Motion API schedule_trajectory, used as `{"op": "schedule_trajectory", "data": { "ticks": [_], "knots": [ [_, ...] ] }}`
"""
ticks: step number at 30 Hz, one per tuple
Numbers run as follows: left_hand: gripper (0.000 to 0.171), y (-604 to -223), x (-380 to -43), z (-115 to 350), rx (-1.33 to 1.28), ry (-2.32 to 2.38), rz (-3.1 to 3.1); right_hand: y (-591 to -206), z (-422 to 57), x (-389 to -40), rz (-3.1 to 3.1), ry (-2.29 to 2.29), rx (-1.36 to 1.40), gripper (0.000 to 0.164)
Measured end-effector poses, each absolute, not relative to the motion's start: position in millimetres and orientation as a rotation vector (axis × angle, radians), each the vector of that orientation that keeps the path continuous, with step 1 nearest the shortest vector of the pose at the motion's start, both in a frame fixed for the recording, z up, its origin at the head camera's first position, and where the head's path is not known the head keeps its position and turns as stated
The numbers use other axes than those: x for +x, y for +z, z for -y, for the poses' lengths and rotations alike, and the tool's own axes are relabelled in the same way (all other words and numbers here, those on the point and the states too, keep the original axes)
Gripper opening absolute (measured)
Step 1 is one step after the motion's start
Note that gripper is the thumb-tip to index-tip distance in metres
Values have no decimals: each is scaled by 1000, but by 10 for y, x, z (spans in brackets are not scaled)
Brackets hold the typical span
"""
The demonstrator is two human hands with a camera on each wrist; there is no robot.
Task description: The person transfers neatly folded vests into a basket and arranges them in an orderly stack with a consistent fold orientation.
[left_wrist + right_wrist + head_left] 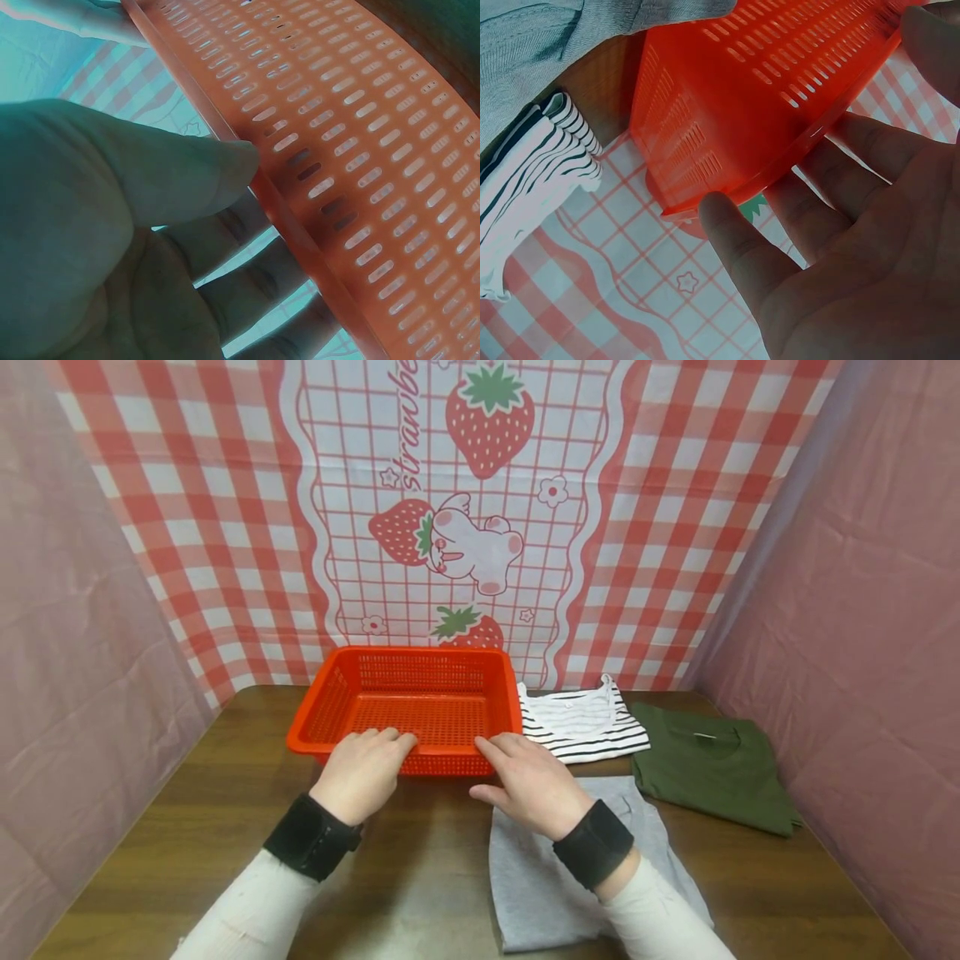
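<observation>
Currently, left hand (pixel 363 774) pinches red basket (pixel 448 749), near side; right hand (pixel 534 783), spread, touches it. Uneven pulling could tilt it.

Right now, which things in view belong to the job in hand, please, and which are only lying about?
Apparently in the job:
red basket
left grip, pinching its rim
right grip, touching the same rim

Lying about, held by neither grip:
striped garment, beside the basket
green garment, farther right
grey garment, nearer the person
</observation>
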State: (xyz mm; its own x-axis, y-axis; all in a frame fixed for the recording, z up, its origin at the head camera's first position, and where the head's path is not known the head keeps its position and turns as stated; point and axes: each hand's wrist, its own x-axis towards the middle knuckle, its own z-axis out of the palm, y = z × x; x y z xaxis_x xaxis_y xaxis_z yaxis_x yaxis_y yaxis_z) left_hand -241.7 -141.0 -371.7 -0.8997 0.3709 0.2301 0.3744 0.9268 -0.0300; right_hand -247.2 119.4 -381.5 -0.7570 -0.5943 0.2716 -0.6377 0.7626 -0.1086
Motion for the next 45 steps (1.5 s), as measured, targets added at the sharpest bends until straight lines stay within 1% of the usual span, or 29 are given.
{"op": "schedule_trajectory", "data": {
  "ticks": [8,18,29,37,41,45],
  "knots": [
    [44,-3715,-2412,1401,-541,-17,2874,-3813,-1196,-2472,2741,279,970,74],
    [48,-3724,-2425,1385,-543,-27,2885,-3802,-1213,-2468,2760,288,961,74],
    [48,-3707,-2387,1398,-565,-51,2857,-3795,-1233,-2465,2735,298,988,73],
    [68,-3717,-2334,1343,-542,-58,2779,-3748,-1330,-2434,2801,355,909,82],
    [71,-3724,-2308,1301,-560,-56,2698,-3728,-1380,-2437,2820,352,888,86],
    [71,-3745,-2254,1248,-584,-65,2627,-3713,-1457,-2410,2801,318,881,87]
  ]
}}
